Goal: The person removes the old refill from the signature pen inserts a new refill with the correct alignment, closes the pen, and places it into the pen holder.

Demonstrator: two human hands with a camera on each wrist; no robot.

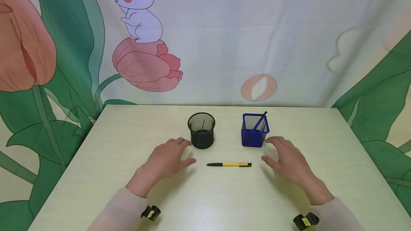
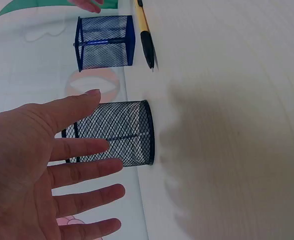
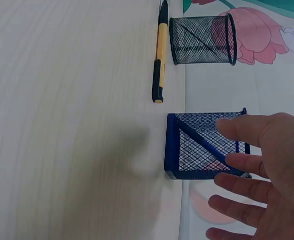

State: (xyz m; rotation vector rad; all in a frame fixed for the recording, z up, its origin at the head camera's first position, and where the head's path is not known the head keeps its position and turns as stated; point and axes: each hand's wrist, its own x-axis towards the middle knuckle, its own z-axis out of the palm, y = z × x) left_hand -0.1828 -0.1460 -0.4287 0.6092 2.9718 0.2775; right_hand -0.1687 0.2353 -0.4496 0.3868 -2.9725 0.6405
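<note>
A round black mesh pen holder and a square blue mesh pen holder stand upright on the table. Inside the blue one leans a dark pen. In front of both lies a yellow and black pen, its tip toward the left. My left hand hovers beside the black holder, fingers extended and holding nothing; the left wrist view shows the palm and spread fingers. Near the blue holder's right side is my right hand, also holding nothing, its fingers spread in the right wrist view.
The pale wooden table reaches back to a printed curtain with a rabbit and flowers. Dark wrist devices sit at both cuffs, the left one and the right one.
</note>
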